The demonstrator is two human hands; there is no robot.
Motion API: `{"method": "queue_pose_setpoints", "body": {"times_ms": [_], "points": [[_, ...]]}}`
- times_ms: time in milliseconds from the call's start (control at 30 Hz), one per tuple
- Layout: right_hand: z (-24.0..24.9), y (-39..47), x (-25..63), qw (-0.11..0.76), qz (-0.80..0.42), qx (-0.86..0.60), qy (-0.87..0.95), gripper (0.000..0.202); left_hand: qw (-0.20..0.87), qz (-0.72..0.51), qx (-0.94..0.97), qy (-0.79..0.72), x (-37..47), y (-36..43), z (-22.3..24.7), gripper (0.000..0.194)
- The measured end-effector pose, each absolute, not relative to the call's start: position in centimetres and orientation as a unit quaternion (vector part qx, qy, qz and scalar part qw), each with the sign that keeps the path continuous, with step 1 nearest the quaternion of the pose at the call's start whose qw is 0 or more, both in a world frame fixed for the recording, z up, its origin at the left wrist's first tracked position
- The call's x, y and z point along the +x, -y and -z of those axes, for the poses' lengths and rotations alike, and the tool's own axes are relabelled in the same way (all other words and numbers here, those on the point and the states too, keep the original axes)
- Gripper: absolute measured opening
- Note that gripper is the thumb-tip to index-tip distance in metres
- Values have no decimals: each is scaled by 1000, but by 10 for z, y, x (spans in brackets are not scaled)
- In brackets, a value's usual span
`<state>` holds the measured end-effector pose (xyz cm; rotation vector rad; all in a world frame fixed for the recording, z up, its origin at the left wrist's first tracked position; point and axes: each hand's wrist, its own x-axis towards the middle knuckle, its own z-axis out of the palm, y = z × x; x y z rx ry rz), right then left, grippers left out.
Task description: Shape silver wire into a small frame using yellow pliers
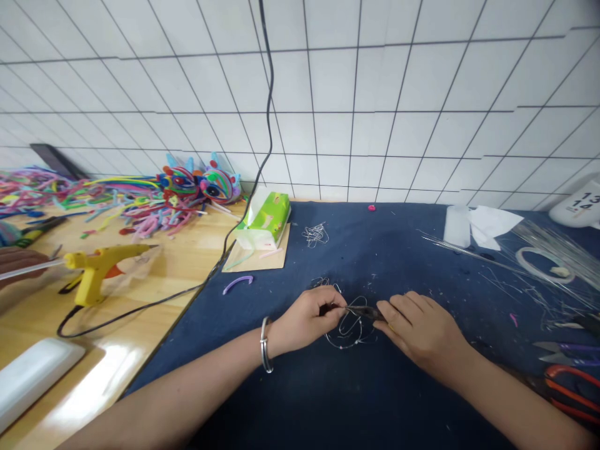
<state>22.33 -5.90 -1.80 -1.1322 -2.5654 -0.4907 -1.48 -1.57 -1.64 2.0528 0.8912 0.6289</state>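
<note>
Near the middle of the dark blue cloth, my left hand pinches a thin wire, its fingertips close to the tips of some dark pliers. A silver bangle circles the left wrist. My right hand is wrapped round the handles of the pliers, which point left toward the pinched wire. Curled thin wire with small beads hangs or lies just below the fingertips; its loops extend above the pliers too. Whether the plier jaws are closed on the wire is too small to tell.
A tissue pack, a wire tangle and a purple piece lie behind. At left are a yellow glue gun, colourful pipe cleaners and another person's hand. Straight wires and red-handled scissors are at right.
</note>
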Motion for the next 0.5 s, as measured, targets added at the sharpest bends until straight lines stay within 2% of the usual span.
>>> {"method": "queue_pose_setpoints", "body": {"times_ms": [233, 500], "points": [[21, 56, 222, 186, 9, -429, 884, 19, 392, -247, 810, -360, -14, 15, 19, 9], [19, 58, 221, 177, -17, -432, 884, 20, 416, -235, 799, -365, -15, 17, 19, 9]]}}
